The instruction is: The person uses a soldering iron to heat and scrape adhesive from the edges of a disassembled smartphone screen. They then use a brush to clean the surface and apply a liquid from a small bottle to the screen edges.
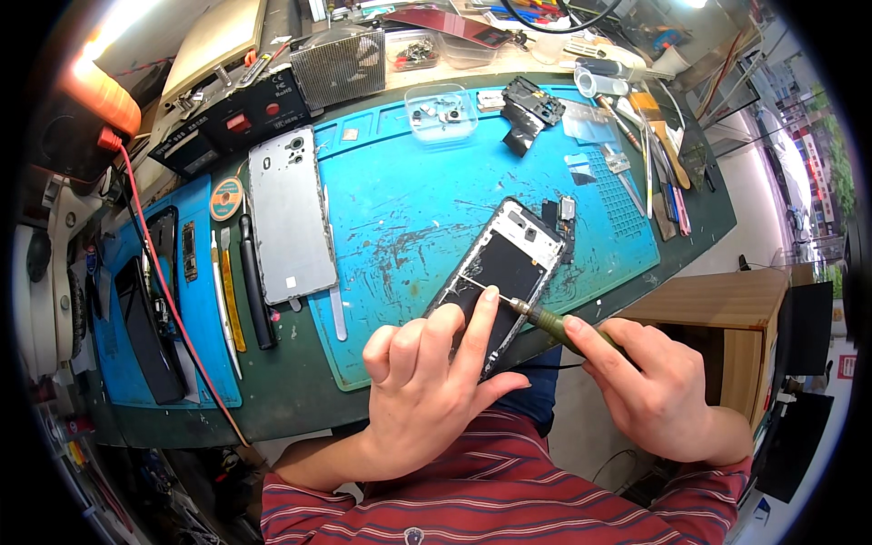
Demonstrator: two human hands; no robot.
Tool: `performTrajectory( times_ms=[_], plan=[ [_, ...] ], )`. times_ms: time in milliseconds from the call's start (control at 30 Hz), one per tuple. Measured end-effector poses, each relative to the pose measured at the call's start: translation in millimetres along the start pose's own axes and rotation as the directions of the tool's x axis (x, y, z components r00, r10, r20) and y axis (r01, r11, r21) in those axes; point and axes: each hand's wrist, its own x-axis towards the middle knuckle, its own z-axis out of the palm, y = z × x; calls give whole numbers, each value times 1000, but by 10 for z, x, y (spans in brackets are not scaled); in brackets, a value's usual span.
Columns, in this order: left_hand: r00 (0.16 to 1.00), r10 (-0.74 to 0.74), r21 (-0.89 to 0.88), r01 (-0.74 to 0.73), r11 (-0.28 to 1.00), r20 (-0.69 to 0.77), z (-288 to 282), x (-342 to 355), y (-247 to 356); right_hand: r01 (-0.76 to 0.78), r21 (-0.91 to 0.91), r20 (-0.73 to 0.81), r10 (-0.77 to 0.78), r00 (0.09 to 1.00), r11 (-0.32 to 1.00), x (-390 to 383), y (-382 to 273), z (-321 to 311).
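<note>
A phone frame [499, 263], stripped of its back, lies tilted near the front edge of the blue mat, its inside showing a black area and a pale upper end. My right hand [649, 377] is closed around a pen-like tool [545, 320] with a green handle, a metal neck and a thin tip. That tip reaches across the frame toward its left edge. Over the frame's lower part lies my left hand [422, 386], index finger stretched out beside the tip, thumb spread, other fingers bent. Small loose phone parts [565, 218] sit at the frame's upper right.
A grey phone back cover [292, 213] lies left of the frame. Further left are an opened black phone [150, 327], a solder reel [226, 198] and slim hand tools. Toward the back stand a clear plastic box [441, 115] and black phone parts [531, 109]; brushes [668, 141] lie right.
</note>
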Motion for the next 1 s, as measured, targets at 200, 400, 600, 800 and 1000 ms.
performTrajectory(
  times_ms=[200,400,600,800,1000],
  plan=[
    [1000,0,-3,0,1000,-21,18,-23,-7,13,-3,-12,-13,1000,1000,12,1,2],
    [999,5,-16,-5,1000,-32,12,-26,-17,18,9,-10,-17,1000,1000,12,1,6],
    [999,1,-25,-2,1000,-39,16,-30,-17,21,16,2,-21,1000,1000,15,0,-7],
    [999,-4,-31,3,1000,-36,7,-20,-14,13,20,-8,-13,1000,1000,7,-2,-1],
    [999,-11,-52,9,999,-40,8,-27,-14,22,6,-4,-22,1000,1000,4,-4,-7]
  ],
)
